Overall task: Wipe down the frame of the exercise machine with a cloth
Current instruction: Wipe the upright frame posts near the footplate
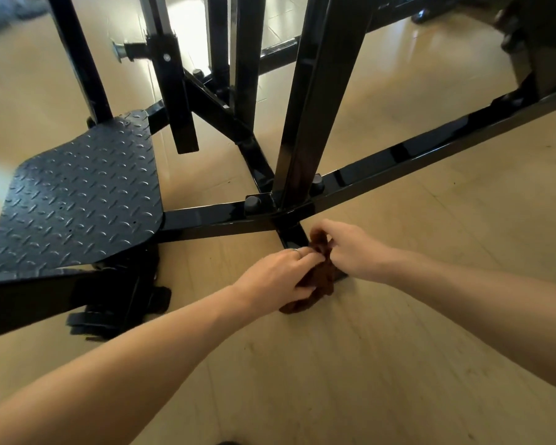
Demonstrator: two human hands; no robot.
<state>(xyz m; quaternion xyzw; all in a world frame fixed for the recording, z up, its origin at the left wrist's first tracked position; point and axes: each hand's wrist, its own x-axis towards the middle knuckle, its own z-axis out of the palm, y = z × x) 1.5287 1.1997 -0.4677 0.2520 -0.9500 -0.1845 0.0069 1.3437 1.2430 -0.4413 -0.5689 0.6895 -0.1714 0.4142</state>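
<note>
Cloth on frame, between hands.

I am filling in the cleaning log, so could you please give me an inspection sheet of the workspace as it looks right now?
Surface: glossy tan floor, faint scuffs, glare in the background.
Job's things: crumpled dark brown cloth lies on the short stub of the glossy black steel machine frame, below the joint with the upright post.
Clutter: black diamond-pattern metal footplate to the left; black weight plates stacked beneath it.
Grippers: left hand, wearing a ring, and right hand both pinch the cloth.
Cables: nothing seen.
Surroundings: more black uprights behind; other dark equipment top right, blurred.
</note>
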